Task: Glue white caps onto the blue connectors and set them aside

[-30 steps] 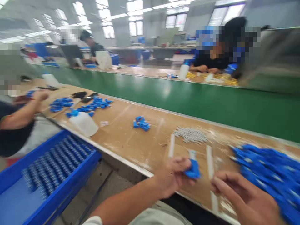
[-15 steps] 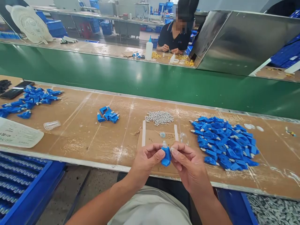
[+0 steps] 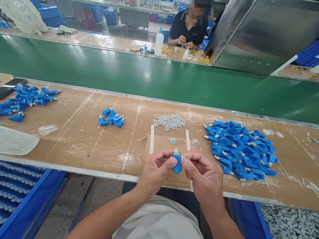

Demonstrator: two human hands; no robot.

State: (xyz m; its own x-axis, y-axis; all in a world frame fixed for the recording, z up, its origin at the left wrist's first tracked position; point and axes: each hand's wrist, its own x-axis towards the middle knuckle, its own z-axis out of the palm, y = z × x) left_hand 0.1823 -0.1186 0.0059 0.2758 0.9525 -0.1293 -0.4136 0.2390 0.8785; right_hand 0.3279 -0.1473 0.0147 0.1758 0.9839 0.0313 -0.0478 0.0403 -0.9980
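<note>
Between thumb and fingers, my left hand (image 3: pixel 157 167) holds a blue plastic piece (image 3: pixel 177 163) upright, its whitish tip pointing up. My right hand (image 3: pixel 203 171) is pinched at the piece's right side; whatever is between its fingertips is too small to make out. Just beyond the hands, a small round light-blue item (image 3: pixel 172 141) lies on a cardboard sheet (image 3: pixel 159 142) edged with white strips. Behind that is a pile of small grey parts (image 3: pixel 169 122). A large heap of blue pieces (image 3: pixel 243 149) lies to the right, a small group (image 3: pixel 112 118) to the left.
More blue pieces (image 3: pixel 27 99), a phone (image 3: pixel 11 87) and a clear plastic cup (image 3: pixel 48 129) are at the left. A green belt (image 3: pixel 147 74) runs behind the table. Across it, a person (image 3: pixel 189 33) handles something small near a white bottle (image 3: pixel 159 41). Blue crates (image 3: pixel 260 219) stand below the table edge.
The view has shifted slightly. My right fingertips have closed in at the blue piece's side, and the piece has turned a little in my left hand. The person across has raised their hands slightly.
</note>
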